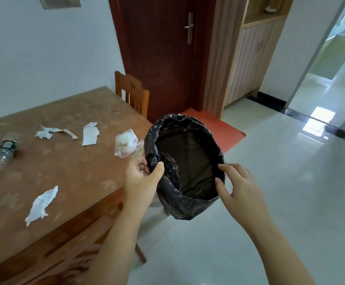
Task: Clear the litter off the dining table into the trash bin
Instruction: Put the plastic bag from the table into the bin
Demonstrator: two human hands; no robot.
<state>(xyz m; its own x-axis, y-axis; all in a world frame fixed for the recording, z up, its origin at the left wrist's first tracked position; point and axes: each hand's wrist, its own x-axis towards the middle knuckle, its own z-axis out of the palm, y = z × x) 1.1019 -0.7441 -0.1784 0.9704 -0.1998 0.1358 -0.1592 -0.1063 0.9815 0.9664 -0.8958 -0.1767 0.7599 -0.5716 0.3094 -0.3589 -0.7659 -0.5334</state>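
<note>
Dining table [81, 167]: near end cut off by the frame. Trash bin [185, 161]: black-lined, beside the table's corner; its body is mostly hidden under the liner. Left hand [141, 178]: clamped on the bin's rim. Right hand [237, 185]: fingers spread, fingertips touching the opposite rim. Clear bottle [4, 152]: lying down, blurred. Crumpled plastic bag [125, 144] and four paper scraps [41, 205]: lying on the tabletop.

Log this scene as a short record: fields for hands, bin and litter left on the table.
left hand: grips the rim of the black-bagged trash bin
right hand: open, fingers at the opposite rim
bin: held beside the brown dining table, looks empty
litter on table: clear plastic bottle lying down, crumpled white plastic bag, three torn white paper scraps
</note>
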